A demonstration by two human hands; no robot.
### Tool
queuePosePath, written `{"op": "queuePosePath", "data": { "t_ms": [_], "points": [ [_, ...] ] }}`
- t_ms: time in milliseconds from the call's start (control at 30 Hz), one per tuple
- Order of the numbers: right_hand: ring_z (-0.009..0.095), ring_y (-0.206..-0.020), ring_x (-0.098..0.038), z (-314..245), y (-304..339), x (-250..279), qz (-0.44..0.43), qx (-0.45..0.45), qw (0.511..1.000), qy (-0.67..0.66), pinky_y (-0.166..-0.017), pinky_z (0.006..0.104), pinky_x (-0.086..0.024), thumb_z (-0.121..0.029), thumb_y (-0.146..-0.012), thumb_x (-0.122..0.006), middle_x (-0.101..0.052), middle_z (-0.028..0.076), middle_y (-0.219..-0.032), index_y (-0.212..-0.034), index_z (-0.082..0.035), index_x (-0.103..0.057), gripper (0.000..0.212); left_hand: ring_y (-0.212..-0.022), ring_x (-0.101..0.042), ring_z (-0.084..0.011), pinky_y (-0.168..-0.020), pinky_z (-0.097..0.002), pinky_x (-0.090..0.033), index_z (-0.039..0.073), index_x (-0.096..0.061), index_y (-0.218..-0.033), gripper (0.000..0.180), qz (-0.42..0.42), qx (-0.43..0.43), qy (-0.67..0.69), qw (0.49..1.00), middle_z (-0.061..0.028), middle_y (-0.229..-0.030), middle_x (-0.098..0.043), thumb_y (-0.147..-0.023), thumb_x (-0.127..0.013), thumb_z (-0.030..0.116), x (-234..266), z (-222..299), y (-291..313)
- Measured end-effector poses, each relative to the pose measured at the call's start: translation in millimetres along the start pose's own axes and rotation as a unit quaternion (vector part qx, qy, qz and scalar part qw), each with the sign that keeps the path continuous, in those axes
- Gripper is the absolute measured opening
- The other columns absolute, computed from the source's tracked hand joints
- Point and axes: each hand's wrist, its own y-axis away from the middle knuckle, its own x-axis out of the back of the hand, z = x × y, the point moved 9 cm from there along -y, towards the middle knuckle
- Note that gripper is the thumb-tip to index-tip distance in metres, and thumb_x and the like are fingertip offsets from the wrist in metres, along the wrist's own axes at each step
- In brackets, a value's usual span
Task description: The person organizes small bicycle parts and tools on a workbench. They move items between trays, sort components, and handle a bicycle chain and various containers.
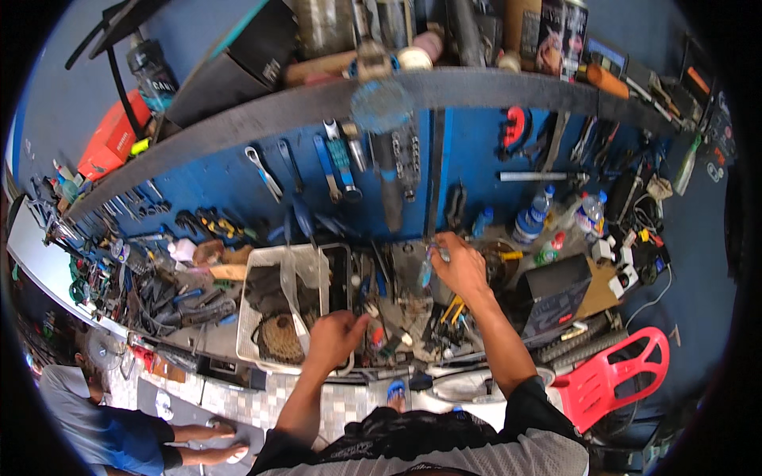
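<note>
The wearer's black and grey shirt (pixel 508 448) lies closest, at six o'clock, with both forearms reaching over a cluttered workbench. Toward four o'clock, just off centre, the right hand (pixel 462 268) pinches a small clear-and-blue item (pixel 426 274) between thumb and fingertips, raised over the bench; a fingertip hold probably suits something so slight. What the item is stays too blurred to tell.

At seven o'clock the left hand (pixel 336 339) hovers by the white basket (pixel 244 321), fingers curled in and thumb pointing toward three o'clock. A clear plastic strip (pixel 290 289) runs down beside it; whether the fingers grasp it, I cannot tell. The basket's walls seem meant to keep loose parts together, among them a round brown toothed part (pixel 279 337).

At eleven o'clock, wrenches (pixel 326 168) hang on the blue board (pixel 238 194), presumably for easy reach. Water bottles (pixel 532 220) stand upright at three o'clock, near a black box (pixel 553 295).
</note>
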Motion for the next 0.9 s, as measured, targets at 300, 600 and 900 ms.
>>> {"op": "queuePosePath", "data": {
  "t_ms": [300,600,900],
  "points": [
    [0.015,-0.075,-0.061,-146,-39,203,0.324,0.233,0.916,-0.038,-0.05,0.0266,-0.046,-0.005,-0.089,-0.077,-0.069,0.011,-0.108,-0.11,-0.005,-0.074,0.021,-0.074,-0.061,-0.0318,-0.069,-0.0412,-0.048,0.002,-0.065,-0.083,0.017,0.354,-0.236,-0.103,0.899,-0.0123,-0.08,-0.064,-0.082,-0.083,0.002,234,88,-32],
    [0.033,-0.093,-0.074,-205,-101,230,0.36,0.266,0.888,0.103,-0.076,0.039,-0.06,-0.012,-0.088,-0.081,-0.07,0.015,-0.113,-0.105,-0.006,-0.072,0.02,-0.134,-0.05,-0.0423,-0.111,-0.0534,-0.041,0.011,-0.057,-0.146,0.083,0.406,-0.362,-0.257,0.799,-0.0199,-0.145,-0.052,-0.074,-0.093,0.031,298,194,-136],
    [0.027,-0.074,-0.071,-194,-118,209,0.341,0.29,0.888,0.1,-0.065,0.0347,-0.055,-0.007,-0.082,-0.079,-0.072,0.012,-0.09,-0.101,-0.003,-0.071,0.02,-0.113,-0.064,-0.0349,-0.094,-0.0453,-0.051,0.013,-0.069,-0.134,0.058,0.371,-0.314,-0.263,0.833,-0.0159,-0.124,-0.064,-0.08,-0.085,0.023,327,203,-175]
  ]
}}
